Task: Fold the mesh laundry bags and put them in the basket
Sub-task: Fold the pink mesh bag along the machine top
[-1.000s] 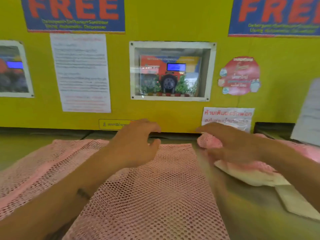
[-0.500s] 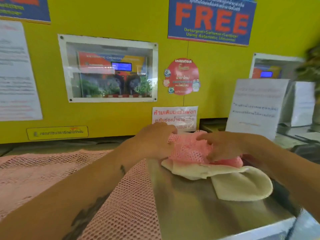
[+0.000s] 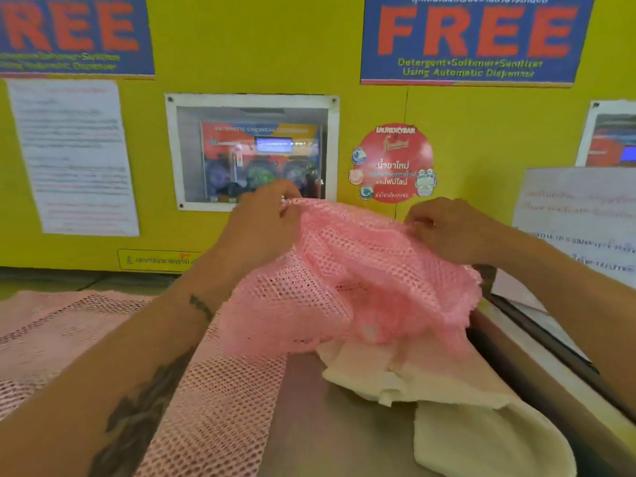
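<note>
Now your left hand [image 3: 265,222] and right hand [image 3: 444,232] each pinch the top edge of a pink mesh bag [image 3: 344,280], lifted above the bench [image 3: 337,425]. Pull corners apart, level, before folding.

Pink net bag [image 3: 347,270], small holes all over, brighter pink where bunched. Second net bag [image 3: 69,339] paler pink, same hole pattern. Cloth [image 3: 481,438] cream, plain. Table [image 3: 327,425] grey, shiny. Wall [image 3: 241,46] bright yellow. Big sign [image 3: 475,39] blue with red "FREE" and yellow-green small words. Other sign [image 3: 74,32] same blue and red. Round sticker [image 3: 395,163] red with white words. Paper sheet [image 3: 74,156] white, grey and red lines of writing. Left arm [image 3: 137,390] has dark tattoo marks.
</note>
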{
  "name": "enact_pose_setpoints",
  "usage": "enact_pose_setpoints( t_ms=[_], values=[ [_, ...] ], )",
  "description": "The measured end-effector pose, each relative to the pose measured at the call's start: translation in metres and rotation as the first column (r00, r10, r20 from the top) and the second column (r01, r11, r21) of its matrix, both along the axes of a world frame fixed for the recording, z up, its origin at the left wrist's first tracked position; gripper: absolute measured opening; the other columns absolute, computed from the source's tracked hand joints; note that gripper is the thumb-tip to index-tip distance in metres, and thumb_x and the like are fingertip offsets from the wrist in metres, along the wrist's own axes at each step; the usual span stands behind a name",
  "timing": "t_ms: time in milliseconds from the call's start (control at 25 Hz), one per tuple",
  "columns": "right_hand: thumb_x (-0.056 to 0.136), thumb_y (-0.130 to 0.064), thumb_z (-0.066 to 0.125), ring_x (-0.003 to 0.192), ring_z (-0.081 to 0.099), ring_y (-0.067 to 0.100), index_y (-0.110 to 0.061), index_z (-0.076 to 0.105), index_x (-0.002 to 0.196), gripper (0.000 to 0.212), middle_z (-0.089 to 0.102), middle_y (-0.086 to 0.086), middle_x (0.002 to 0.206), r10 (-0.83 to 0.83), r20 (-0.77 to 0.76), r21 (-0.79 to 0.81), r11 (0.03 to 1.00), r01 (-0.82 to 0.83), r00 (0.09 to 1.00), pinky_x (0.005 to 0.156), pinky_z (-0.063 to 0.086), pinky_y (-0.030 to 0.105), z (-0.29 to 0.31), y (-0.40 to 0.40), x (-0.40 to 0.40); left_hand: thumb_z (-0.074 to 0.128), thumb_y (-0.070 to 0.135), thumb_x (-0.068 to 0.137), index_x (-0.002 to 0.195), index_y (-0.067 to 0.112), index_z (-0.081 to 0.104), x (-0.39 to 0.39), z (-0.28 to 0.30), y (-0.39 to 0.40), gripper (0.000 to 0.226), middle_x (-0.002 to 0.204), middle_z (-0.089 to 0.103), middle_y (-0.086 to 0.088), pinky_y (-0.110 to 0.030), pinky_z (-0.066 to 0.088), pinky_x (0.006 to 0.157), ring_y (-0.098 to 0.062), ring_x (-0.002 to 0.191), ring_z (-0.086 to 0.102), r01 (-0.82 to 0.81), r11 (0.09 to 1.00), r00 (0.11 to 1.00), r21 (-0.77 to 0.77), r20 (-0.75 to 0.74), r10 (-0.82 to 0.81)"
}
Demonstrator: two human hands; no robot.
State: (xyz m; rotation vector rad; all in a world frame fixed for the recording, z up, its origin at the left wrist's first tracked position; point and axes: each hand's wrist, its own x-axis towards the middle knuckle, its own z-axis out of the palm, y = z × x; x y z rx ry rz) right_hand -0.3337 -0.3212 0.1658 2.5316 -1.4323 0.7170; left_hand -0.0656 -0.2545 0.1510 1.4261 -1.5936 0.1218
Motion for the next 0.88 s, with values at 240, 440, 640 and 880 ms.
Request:
enact_pose_setpoints(
  t_ms=[240,440,640,880],
  values=[
    [0.09,-0.032,0.057,0.093,0.058,0.019,-0.029,0.064,0.106,0.018,0.063,-0.004,0.106,-0.016,-0.14,0.089,0.996,0.028,0.99,0.083,0.051,0.039,-0.027,-0.007,0.029,0.064,0.053,0.081,0.105,0.024,0.061,0.06,-0.019,0.004,0.038,0.105,0.057,0.005,-0.032,0.042,0.073,-0.019,0.092,0.056,-0.208,0.922,0.978,0.327,0.096,0.187],
    [0.084,-0.055,0.062,0.106,0.06,0.014,-0.037,0.049,0.131,0.052,0.06,-0.013,0.115,0.345,-0.206,0.478,0.852,-0.214,0.916,0.095,0.049,0.037,-0.039,0.042,0.08,0.062,0.041,0.087,0.079,0.02,0.047,0.076,-0.035,0.018,0.028,0.086,0.052,-0.002,-0.038,0.045,0.068,-0.024,0.083,0.053,-0.388,0.902,0.847,0.188,0.458,0.269],
    [0.084,-0.011,0.06,0.094,0.061,0.025,-0.024,0.053,0.118,0.037,0.061,-0.004,0.098,0.266,-0.39,0.352,0.928,-0.124,0.881,0.076,0.052,0.037,-0.062,0.031,0.106,0.057,0.061,0.083,0.109,0.033,0.06,0.064,-0.052,0.048,0.038,0.097,0.053,0.017,-0.033,0.046,0.078,-0.013,0.093,0.054,-0.124,0.808,0.879,0.575,0.441,-0.179],
    [0.085,-0.02,0.059,0.098,0.06,0.035,-0.022,0.054,0.119,0.035,0.062,0.011,0.115,-0.374,-0.221,-0.014,0.925,0.381,0.901,0.078,0.048,0.038,-0.018,-0.035,0.059,0.053,0.014,0.092,0.126,0.037,0.055,0.092,-0.066,0.037,0.041,0.099,0.058,0.013,-0.028,0.052,0.065,-0.01,0.082,0.062,-0.005,0.732,0.887,0.681,0.341,-0.312]
  ],
)
